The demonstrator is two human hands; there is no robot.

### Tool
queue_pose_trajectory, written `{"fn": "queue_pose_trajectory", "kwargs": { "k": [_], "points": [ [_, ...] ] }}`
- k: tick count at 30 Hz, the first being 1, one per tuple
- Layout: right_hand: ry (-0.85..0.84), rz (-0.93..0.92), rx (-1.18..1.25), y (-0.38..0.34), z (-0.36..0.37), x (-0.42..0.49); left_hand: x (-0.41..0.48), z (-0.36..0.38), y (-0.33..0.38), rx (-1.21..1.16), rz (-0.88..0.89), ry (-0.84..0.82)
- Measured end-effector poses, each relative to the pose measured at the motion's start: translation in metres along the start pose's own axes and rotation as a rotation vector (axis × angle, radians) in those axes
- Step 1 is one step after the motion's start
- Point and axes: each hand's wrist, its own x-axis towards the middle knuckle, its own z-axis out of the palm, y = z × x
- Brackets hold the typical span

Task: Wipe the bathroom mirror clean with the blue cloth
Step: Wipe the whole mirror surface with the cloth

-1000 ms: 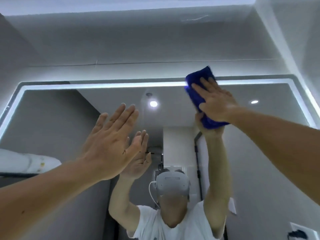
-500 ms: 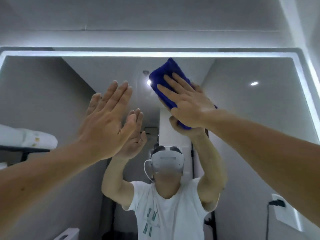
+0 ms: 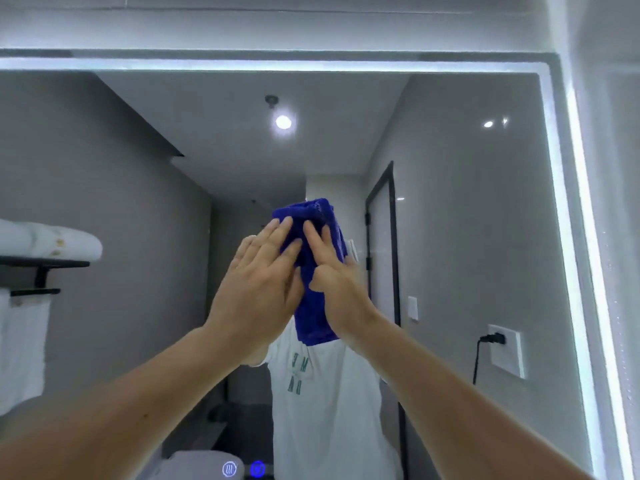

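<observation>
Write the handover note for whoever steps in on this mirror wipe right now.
Left hand: flat, fingers on the blue cloth, no closed grip.
Right hand: flat, pressing the cloth's right side.
Cloth: folded, pressed against the mirror at its centre.
Done: cannot tell which areas are wiped; no streaks show.
Left: probably the sides and lower glass; finish by the touch icons.

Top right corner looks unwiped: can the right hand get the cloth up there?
Probably yes: the right hand presses the cloth mid-mirror, and bare glass lies between it and that corner.
</observation>
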Motion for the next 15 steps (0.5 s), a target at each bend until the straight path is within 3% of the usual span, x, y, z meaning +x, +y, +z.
{"fn": "queue_pose_trajectory", "kwargs": {
  "k": [2, 6, 8, 11, 15],
  "points": [
    [-0.001, 0.048, 0.292, -0.006, -0.006, -0.001, 0.009, 0.000, 0.013, 0.079, 0.027, 0.002],
    [0.028, 0.053, 0.526, -0.008, -0.032, -0.002, 0.021, 0.017, 0.050, 0.145, -0.086, -0.131],
    [0.079, 0.055, 0.495, -0.011, -0.045, -0.001, 0.025, 0.030, 0.068, 0.092, -0.286, -0.166],
    [0.262, 0.052, 0.263, -0.012, -0.057, 0.008, 0.035, 0.046, 0.090, -0.015, -0.533, -0.064],
    [0.399, -0.031, 0.092, -0.002, -0.072, 0.016, 0.041, 0.062, 0.095, -0.050, -0.590, 0.101]
  ]
}}
